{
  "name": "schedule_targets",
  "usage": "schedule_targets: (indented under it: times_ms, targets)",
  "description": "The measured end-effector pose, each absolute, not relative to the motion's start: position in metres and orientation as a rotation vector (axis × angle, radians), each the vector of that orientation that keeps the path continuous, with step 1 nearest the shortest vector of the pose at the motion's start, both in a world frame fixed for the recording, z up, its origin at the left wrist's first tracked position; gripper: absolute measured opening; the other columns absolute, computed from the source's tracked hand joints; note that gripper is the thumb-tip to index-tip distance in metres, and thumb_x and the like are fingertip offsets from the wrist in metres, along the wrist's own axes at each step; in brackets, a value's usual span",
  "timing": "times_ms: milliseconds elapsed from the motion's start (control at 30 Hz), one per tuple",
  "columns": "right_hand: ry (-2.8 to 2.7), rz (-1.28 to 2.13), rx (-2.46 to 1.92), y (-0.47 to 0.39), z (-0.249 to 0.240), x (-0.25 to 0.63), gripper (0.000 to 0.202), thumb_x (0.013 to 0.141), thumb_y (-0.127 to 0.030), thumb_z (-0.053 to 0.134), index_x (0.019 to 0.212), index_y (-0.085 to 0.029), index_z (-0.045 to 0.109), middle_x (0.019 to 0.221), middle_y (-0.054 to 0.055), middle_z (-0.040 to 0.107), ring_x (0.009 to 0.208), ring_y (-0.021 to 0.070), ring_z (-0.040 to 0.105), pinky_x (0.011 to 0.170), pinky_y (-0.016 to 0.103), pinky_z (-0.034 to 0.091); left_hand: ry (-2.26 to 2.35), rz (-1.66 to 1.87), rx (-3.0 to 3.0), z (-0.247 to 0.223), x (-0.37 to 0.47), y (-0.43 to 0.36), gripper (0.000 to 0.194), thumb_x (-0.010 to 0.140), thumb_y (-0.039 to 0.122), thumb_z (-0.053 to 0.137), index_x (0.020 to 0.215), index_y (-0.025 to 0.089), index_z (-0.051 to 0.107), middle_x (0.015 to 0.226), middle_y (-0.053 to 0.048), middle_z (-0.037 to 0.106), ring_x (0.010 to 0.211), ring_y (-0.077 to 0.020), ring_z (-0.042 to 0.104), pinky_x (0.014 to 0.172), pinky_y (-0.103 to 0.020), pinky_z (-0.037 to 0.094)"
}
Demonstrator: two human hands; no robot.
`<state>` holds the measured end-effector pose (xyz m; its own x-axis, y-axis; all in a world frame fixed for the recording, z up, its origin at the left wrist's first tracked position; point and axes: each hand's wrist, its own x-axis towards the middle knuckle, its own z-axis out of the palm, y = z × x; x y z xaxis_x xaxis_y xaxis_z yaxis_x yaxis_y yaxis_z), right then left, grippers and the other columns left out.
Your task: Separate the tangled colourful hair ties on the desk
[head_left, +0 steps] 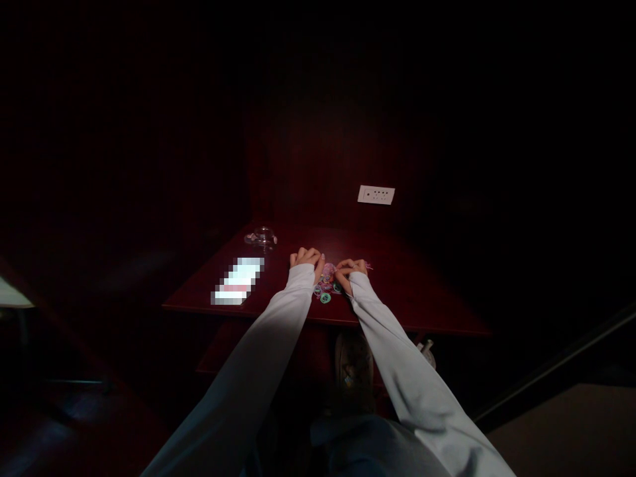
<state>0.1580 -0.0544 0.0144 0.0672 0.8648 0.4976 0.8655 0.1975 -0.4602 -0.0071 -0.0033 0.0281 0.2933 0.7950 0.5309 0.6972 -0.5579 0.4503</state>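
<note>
Loops (325, 298) on the table (407, 298), socket panel (376, 195) on wall (308, 172) behind.

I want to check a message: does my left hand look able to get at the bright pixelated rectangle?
Probably yes: the bright rectangle lies just left of the left hand, with nothing visible between them.

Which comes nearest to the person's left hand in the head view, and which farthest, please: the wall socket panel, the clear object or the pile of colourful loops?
From the left hand:
1. Pile of colourful loops, just to its right
2. Clear object, to its left, farther back
3. Wall socket panel, up on the wall, to the right
</note>
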Motion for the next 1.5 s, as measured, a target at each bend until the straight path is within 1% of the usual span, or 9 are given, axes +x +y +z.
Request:
schedule_targets:
  times_ms: [167,367,533,633,833,967,1167,1300,1500]
  targets:
    - [-1.754,-0.04,-1.656,-0.057,0.015,0.157,0.026,0.091,-0.031,0.071,0.066,-0.029,0.079,0.105,0.003,0.075,0.11,0.027,0.05,0.101,0.044,0.038,1.407,1.1,2.429,0.029,-0.008,-0.003,0.036,0.108,0.03,0.043,0.091,0.026,0.075,0.115,-0.002,0.075,0.113,-0.0251,0.054,0.099,-0.044,0.034]
    - [-1.903,-0.035,-1.601,-0.069,0.018,0.15,0.007,0.084,-0.037,0.079,0.083,-0.031,0.083,0.11,0.004,0.074,0.107,0.0281,0.049,0.099,0.045,0.038,1.411,1.102,2.432,0.028,-0.008,-0.002,0.035,0.108,0.028,0.045,0.089,0.024,0.074,0.113,-0.002,0.076,0.112,-0.0241,0.055,0.097,-0.042,0.035]
    - [-1.959,-0.031,-1.61,-0.071,0.017,0.15,0.017,0.079,-0.028,0.081,0.095,-0.031,0.082,0.115,0.004,0.073,0.108,0.0281,0.048,0.099,0.044,0.039,1.432,1.097,2.44,0.027,-0.008,-0.002,0.035,0.109,0.027,0.045,0.089,0.024,0.073,0.113,-0.003,0.076,0.111,-0.0231,0.056,0.096,-0.04,0.035]
    - [-1.954,-0.013,-1.606,-0.069,0.015,0.151,0.016,0.08,-0.026,0.08,0.095,-0.032,0.081,0.116,0.004,0.072,0.108,0.028,0.048,0.1,0.044,0.039,1.433,1.091,2.443,0.028,-0.007,-0.003,0.036,0.109,0.027,0.044,0.088,0.023,0.073,0.113,-0.002,0.077,0.111,-0.0229,0.056,0.096,-0.04,0.034]
    - [-1.917,0.057,-1.607,-0.063,0.012,0.154,0.003,0.083,-0.033,0.08,0.085,-0.031,0.082,0.116,0.004,0.072,0.11,0.0288,0.047,0.103,0.046,0.037,1.436,1.071,2.457,0.029,-0.008,-0.004,0.038,0.109,0.027,0.042,0.089,0.023,0.074,0.113,-0.002,0.077,0.112,-0.0231,0.055,0.097,-0.041,0.034]
    - [-1.857,0.094,-1.58,-0.059,0.01,0.157,0.005,0.083,-0.035,0.08,0.082,-0.031,0.082,0.113,0.004,0.072,0.109,0.0285,0.047,0.103,0.046,0.036,1.417,1.059,2.465,0.029,-0.009,-0.004,0.04,0.109,0.028,0.041,0.087,0.023,0.074,0.112,-0.002,0.077,0.11,-0.0228,0.055,0.097,-0.041,0.034]
    - [-1.775,0.13,-1.536,-0.055,0.008,0.163,0.009,0.085,-0.036,0.077,0.084,-0.03,0.082,0.11,0.005,0.073,0.108,0.0277,0.05,0.103,0.045,0.036,1.332,1.046,2.501,0.029,-0.008,-0.004,0.036,0.108,0.027,0.043,0.089,0.024,0.074,0.112,-0.001,0.076,0.11,-0.0222,0.055,0.098,-0.041,0.034]
    - [-1.704,0.143,-1.524,-0.051,0.007,0.166,0.015,0.087,-0.038,0.073,0.081,-0.027,0.081,0.106,0.007,0.074,0.111,0.0286,0.053,0.104,0.046,0.035,1.302,1.023,2.523,0.028,-0.007,-0.004,0.03,0.107,0.026,0.046,0.095,0.025,0.073,0.116,0.0,0.075,0.112,-0.0224,0.055,0.098,-0.04,0.035]
    - [-1.664,0.152,-1.47,-0.05,0.007,0.168,0.027,0.091,-0.049,0.069,0.079,-0.027,0.079,0.102,0.007,0.074,0.112,0.0288,0.058,0.106,0.048,0.033,1.221,0.974,2.568,0.027,-0.008,-0.004,0.017,0.104,0.028,0.054,0.099,0.026,0.07,0.118,-0.001,0.074,0.113,-0.0233,0.055,0.097,-0.038,0.035]
